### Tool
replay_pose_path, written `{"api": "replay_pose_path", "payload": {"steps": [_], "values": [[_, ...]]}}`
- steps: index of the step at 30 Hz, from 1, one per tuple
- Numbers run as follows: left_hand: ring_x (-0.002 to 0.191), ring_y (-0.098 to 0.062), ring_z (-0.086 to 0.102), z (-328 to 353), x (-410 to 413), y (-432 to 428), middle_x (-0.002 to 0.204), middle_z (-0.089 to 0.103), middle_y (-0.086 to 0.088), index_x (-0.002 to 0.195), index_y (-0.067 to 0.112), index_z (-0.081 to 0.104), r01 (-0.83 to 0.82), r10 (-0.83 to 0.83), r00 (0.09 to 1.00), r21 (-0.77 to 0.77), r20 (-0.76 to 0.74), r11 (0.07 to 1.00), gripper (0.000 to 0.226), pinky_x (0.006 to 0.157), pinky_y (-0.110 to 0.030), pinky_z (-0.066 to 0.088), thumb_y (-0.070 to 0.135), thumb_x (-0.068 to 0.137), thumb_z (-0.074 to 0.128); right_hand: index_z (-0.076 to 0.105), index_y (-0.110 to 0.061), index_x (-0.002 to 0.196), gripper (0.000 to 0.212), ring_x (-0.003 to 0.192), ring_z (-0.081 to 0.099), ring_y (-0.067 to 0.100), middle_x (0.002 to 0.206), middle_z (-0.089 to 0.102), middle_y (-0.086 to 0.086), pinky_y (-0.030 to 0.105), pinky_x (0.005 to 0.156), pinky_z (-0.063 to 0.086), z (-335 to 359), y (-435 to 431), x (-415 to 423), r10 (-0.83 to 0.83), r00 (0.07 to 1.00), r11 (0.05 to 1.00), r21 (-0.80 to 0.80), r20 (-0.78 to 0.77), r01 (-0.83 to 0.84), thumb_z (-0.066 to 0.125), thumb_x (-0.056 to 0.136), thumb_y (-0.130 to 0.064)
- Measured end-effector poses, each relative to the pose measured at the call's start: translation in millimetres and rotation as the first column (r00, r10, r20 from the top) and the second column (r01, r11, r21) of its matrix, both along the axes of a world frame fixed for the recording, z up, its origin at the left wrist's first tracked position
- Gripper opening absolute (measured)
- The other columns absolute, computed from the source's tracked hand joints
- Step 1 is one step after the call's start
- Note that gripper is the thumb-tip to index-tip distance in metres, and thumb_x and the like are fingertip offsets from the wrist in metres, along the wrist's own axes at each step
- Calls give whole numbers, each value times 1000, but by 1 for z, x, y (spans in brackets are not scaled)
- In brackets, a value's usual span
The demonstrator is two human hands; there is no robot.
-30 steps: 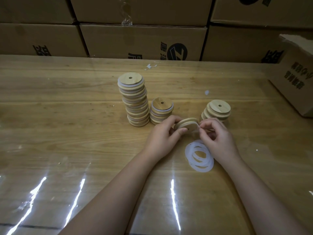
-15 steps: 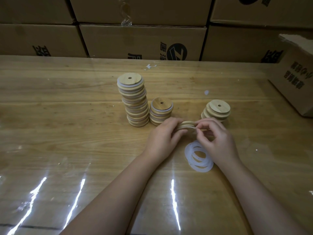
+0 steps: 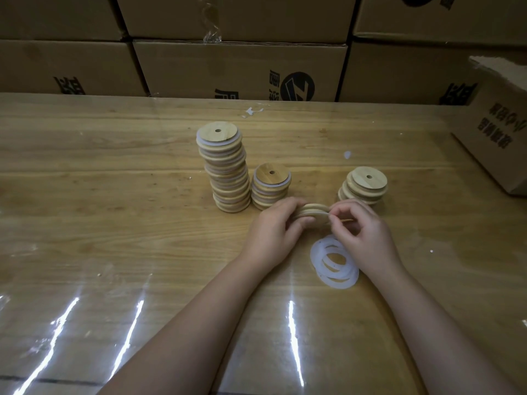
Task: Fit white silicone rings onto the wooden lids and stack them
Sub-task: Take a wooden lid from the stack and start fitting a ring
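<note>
Taking the lid in our hands as the centre of the clock, we start at ten o'clock, where the tall stack (image 3: 225, 169) stands on the table (image 3: 99, 223). A white edge shows under its top lid, so we judge these finished. Just beside it at eleven o'clock is the short stack (image 3: 271, 189), also with white showing under its top lid, and probably the pile now being built.

Our left hand (image 3: 273, 232) comes in from seven o'clock. Its fingers are curled round the left edge of the lid (image 3: 312, 213), gripping it edge-on just above the table. At five o'clock the loose rings (image 3: 333, 262) lie flat in a small overlapping heap, a handful left to fit.

Our right hand (image 3: 362, 232) sits at three o'clock, thumb and forefinger pinched at the lid's right rim and the other fingers loosely curled. Whether a ring is already caught in that pinch we cannot tell.

At one o'clock the third stack (image 3: 365, 185) shows no white at its edges, so we take these for bare lids waiting their turn. Far off at two o'clock a cardboard box (image 3: 496, 138) sits on the table's edge.

So we judge the job well past halfway: this lid is in hand, the few bare ones remain, then stacking.
</note>
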State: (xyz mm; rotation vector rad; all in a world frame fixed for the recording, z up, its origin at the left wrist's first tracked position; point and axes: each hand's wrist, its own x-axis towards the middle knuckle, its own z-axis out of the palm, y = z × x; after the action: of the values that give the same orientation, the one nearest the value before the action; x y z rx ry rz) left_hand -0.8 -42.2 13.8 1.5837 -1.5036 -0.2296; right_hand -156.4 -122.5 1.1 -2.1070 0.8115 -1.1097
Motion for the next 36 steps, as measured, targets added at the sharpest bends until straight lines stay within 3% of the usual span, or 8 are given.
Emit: {"api": "replay_pose_path", "payload": {"steps": [6,11,17,24,28,31,34,36], "values": [[50,-16,57,1,4,-1,66,61,-13,98,21,58,43,-22,949,60,-315,997,12,55,-32,48,16,88,64,64,-12,85,12,83,59,3,91,62,-10,18,69,50,0,0,1,9,1000,998,63,13,-9,62,85,0],[56,1,46,-1,3,-2,73,58,18,97,17,65,12,1,979,61,-206,998,15,57,-15,34,23,84,70,64,-9,85,10,82,58,4,90,61,-9,19,67,50,3,2,0,16,1000,1000,6,18,-16,61,85,1],[74,-5,51,3,3,-1,87,63,4,97,12,69,7,-8,992,-7,-125,1000,18,62,-14,38,21,82,72,63,-8,85,9,81,58,6,90,60,-3,18,65,49,4,2,0,26,1000,1000,11,-2,-26,60,86,0],[68,-2,48,2,4,-2,86,65,1,94,11,69,-11,8,992,-19,-123,1000,18,61,-13,37,23,81,73,61,-15,84,13,81,56,3,90,59,-8,13,66,47,3,0,-1,14,999,999,50,-47,-12,60,86,-3],[65,0,48,1,5,-2,80,61,11,91,15,69,-13,12,985,-4,-171,1000,12,61,-13,36,21,82,72,61,-18,83,15,79,56,3,88,60,-8,15,67,46,2,-1,-1,22,997,997,74,-68,-17,61,86,-3],[61,-5,49,2,7,-2,72,61,14,88,21,66,-8,18,948,33,-317,999,6,59,-20,41,18,84,70,63,-19,84,14,81,57,2,88,62,-7,12,70,45,4,-1,-1,31,999,994,105,-25,-28,61,87,-6],[47,-5,53,5,10,-1,59,62,9,89,18,62,16,7,781,31,-625,999,5,45,-16,41,14,90,61,63,-26,89,14,80,59,4,91,64,-7,13,70,47,3,0,-1,27,1000,988,150,2,-27,62,88,-12],[40,-3,51,7,12,-1,52,61,5,98,12,58,55,-28,714,16,-699,998,6,39,-14,37,11,93,55,59,-37,96,24,79,60,6,92,65,-12,15,69,48,3,2,0,55,998,978,202,33,-60,65,86,-15]]}}
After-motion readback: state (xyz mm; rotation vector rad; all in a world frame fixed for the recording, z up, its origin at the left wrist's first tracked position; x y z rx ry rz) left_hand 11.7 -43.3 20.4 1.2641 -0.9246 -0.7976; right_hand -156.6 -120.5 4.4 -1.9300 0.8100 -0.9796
